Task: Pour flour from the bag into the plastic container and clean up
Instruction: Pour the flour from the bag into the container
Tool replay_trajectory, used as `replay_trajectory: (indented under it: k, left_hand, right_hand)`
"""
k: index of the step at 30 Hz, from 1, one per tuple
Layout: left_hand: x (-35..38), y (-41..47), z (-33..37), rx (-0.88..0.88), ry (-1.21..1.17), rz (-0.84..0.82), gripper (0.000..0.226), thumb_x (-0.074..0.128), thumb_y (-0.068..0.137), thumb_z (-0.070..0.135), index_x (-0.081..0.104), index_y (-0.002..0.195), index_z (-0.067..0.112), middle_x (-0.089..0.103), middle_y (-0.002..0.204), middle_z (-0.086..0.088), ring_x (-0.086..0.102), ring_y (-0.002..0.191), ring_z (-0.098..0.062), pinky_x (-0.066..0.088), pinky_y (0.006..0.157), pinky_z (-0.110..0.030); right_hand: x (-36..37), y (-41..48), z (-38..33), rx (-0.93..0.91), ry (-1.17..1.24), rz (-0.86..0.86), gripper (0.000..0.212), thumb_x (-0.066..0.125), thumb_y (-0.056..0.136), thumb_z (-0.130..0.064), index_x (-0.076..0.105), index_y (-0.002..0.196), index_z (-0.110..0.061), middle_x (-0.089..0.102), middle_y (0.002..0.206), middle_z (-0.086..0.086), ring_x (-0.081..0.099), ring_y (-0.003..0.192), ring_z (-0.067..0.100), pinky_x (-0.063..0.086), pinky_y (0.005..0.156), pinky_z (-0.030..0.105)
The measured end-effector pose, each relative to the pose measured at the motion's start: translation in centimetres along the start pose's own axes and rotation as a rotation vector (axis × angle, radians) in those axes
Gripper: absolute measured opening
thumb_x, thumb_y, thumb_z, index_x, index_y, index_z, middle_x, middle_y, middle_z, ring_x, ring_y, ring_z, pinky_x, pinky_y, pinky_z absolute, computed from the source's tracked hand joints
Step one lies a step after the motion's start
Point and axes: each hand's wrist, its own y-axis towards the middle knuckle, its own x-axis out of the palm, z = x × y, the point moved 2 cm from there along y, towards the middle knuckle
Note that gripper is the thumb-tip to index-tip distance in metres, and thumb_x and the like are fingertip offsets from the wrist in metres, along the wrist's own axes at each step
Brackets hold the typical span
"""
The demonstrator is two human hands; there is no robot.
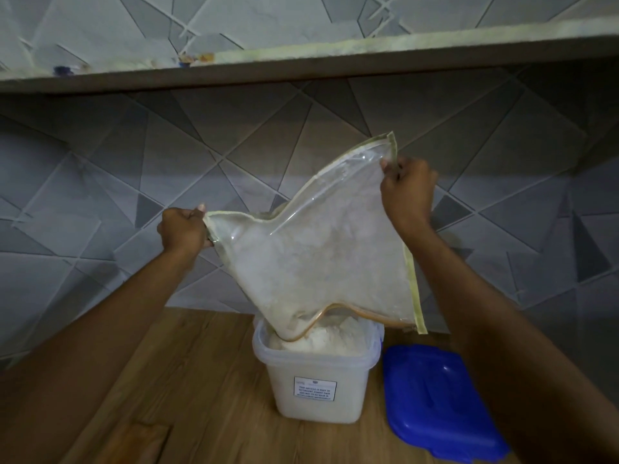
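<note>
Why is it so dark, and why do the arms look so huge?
Head view: dim light makes everything murky; the wide lens stretches the arms near the edges; the bag glints faintly near the right hand; the label on the container is too blurry to read.

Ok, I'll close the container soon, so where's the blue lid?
In the head view, the blue lid lies on the wooden surface at lower right, just right of the plastic container.

We cannot read the small print on the label (pixel 315 390) of the container (pixel 288 373). The bag (pixel 318 256) hides the container's rear rim and most fingers of our left hand (pixel 182 231) and right hand (pixel 407 192). Bits on the shelf (pixel 301 61) above are blurred
</note>
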Motion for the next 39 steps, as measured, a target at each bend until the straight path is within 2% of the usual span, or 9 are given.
replay_trajectory:
  k: [3,6,14,16,20,27,31,35,39]
  left_hand:
    - [0.3,-0.3,0.7,0.019,-0.010,-0.023,0.029,0.067,0.093,0.028,0.068,0.093,-0.001,0.069,0.093,-0.022,0.071,0.078,-0.034,0.061,0.052,-0.044]
    - [0.4,-0.6,1.8,0.060,-0.005,-0.006,0.030,0.069,0.091,0.030,0.068,0.088,0.001,0.071,0.092,-0.021,0.072,0.077,-0.034,0.061,0.061,-0.052]
    - [1.3,-0.8,4.0,0.132,-0.004,0.008,0.031,0.069,0.092,0.029,0.055,0.069,0.013,0.066,0.092,-0.019,0.070,0.078,-0.032,0.061,0.068,-0.050]
    - [1.5,-0.6,4.1,0.130,-0.007,0.013,0.030,0.068,0.092,0.028,0.055,0.072,0.011,0.066,0.094,-0.021,0.070,0.078,-0.033,0.061,0.067,-0.049]
    - [1.5,-0.5,4.4,0.097,-0.040,-0.022,0.028,0.069,0.092,0.030,0.059,0.082,0.005,0.067,0.099,-0.022,0.071,0.082,-0.035,0.061,0.066,-0.051]
    - [1.7,-0.5,4.7,0.098,0.011,0.020,0.029,0.069,0.091,0.031,0.055,0.074,0.011,0.065,0.099,-0.020,0.071,0.080,-0.035,0.062,0.066,-0.049]
    - [1.7,-0.5,4.5,0.090,0.001,0.027,0.030,0.069,0.091,0.031,0.056,0.079,0.007,0.065,0.100,-0.022,0.070,0.078,-0.034,0.062,0.065,-0.046]
    - [1.6,-0.4,4.2,0.062,0.011,0.028,0.032,0.069,0.091,0.034,0.057,0.084,0.005,0.066,0.099,-0.021,0.071,0.078,-0.034,0.062,0.063,-0.045]
    - [1.9,-0.4,3.8,0.037,0.001,0.047,0.029,0.069,0.092,0.030,0.057,0.090,0.003,0.066,0.102,-0.023,0.070,0.083,-0.036,0.061,0.060,-0.041]
  right_hand:
    - [-0.2,0.3,0.1,0.007,-0.008,0.022,0.031,0.055,0.101,-0.029,0.058,0.074,-0.013,0.052,0.067,0.003,0.050,0.071,0.017,0.034,0.060,0.022]
    - [-0.6,0.8,0.2,0.032,0.036,0.028,0.029,0.060,0.099,-0.026,0.057,0.073,-0.014,0.043,0.056,-0.006,0.042,0.046,-0.001,0.025,0.042,0.008]
    - [-0.9,0.9,1.3,0.056,0.150,0.073,0.043,0.063,0.096,-0.030,0.051,0.057,-0.014,0.038,0.052,-0.004,0.032,0.047,0.007,0.030,0.049,0.025]
    - [-1.1,0.6,0.9,0.008,0.116,0.045,0.046,0.063,0.096,-0.028,0.044,0.056,-0.016,0.034,0.051,-0.004,0.030,0.048,0.008,0.028,0.049,0.027]
    - [-2.0,1.1,0.6,0.031,0.099,0.104,0.040,0.060,0.098,-0.028,0.051,0.062,-0.013,0.039,0.052,-0.005,0.035,0.050,0.009,0.030,0.052,0.026]
    - [-2.4,0.7,0.4,-0.044,0.025,0.017,0.048,0.061,0.097,-0.028,0.041,0.055,-0.017,0.035,0.051,-0.004,0.036,0.060,0.019,0.028,0.058,0.027]
    - [-2.4,0.5,0.3,-0.037,0.040,0.049,0.046,0.061,0.098,-0.029,0.043,0.059,-0.013,0.035,0.051,-0.004,0.033,0.051,0.011,0.029,0.047,0.020]
    - [-1.6,0.4,0.5,-0.024,0.013,0.031,0.047,0.058,0.097,-0.031,0.041,0.056,-0.017,0.038,0.054,-0.004,0.044,0.071,0.020,0.034,0.062,0.033]
    - [-1.0,-0.3,-0.7,-0.077,0.003,-0.009,0.045,0.058,0.097,-0.024,0.042,0.056,-0.017,0.038,0.051,-0.003,0.042,0.057,0.021,0.033,0.062,0.032]
